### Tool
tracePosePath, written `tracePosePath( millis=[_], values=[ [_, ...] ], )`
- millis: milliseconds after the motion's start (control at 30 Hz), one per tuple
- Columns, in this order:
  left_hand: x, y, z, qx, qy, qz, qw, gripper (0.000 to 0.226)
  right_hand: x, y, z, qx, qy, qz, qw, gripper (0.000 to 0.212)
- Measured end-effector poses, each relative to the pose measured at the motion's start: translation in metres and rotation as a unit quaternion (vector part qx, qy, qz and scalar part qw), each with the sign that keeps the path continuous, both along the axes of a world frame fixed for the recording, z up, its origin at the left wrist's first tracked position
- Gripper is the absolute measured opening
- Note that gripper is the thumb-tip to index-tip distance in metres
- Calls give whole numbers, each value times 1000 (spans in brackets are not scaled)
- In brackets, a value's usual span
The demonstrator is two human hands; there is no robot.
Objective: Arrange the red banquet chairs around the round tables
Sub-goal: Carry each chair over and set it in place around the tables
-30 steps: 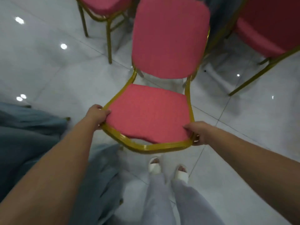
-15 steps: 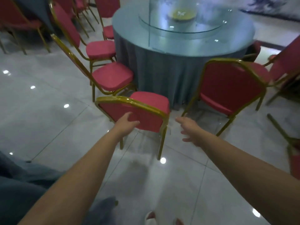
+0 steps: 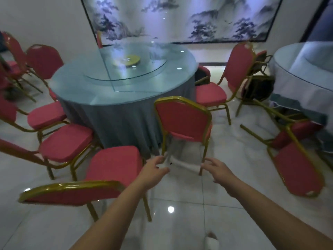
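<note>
both hands reach forward in the lower middle of the frame, and both are empty. the left hand (image 3: 155, 168) has its fingers loosely spread and grips nothing. the right hand (image 3: 217, 170) is spread the same way, palm down.

just above them, at centre, a red banquet chair (image 3: 182, 119) stands upright with its back to the camera, tucked close to the draped edge of the round table (image 3: 122, 82). the hands sit about level with its rear legs. the left fingertips look very near the left leg, but whether they touch it cannot be told.

a nearer chair (image 3: 115, 164) fills the lower left, and more red chairs ring the table at the left and right of the frame. a tilted chair (image 3: 297, 170) leans at lower right, below a second table (image 3: 306, 69).

the chairs look light and stiff, with thin gold tube frames. the red padding would probably give under the fingers and offer a poor hold. the glossy tubing may be slick, and the legs should slide easily on the polished floor (image 3: 180, 222). the firmest hold is probably the top rail or both side rails of the backrest, rather than low on the legs.
</note>
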State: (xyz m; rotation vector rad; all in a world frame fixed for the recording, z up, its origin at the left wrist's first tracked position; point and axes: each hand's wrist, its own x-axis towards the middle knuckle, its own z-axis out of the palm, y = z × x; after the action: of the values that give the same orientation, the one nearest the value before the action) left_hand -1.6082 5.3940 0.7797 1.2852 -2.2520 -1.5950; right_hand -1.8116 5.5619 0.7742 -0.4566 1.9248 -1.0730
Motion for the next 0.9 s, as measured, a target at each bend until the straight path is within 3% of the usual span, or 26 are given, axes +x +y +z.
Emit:
tracePosePath(
  millis=[267,500,900],
  values=[
    [-202,30,-3,30,-28,-67,997,48,-158,71,-6,-40,31,-152,987,47],
    [-321,58,-16,104,-8,-83,991,48,-241,103,-23,-47,27,-222,974,45],
    [-569,-12,-52,85,16,-152,985,43,-436,55,-47,102,185,-85,974,68]
  ],
)
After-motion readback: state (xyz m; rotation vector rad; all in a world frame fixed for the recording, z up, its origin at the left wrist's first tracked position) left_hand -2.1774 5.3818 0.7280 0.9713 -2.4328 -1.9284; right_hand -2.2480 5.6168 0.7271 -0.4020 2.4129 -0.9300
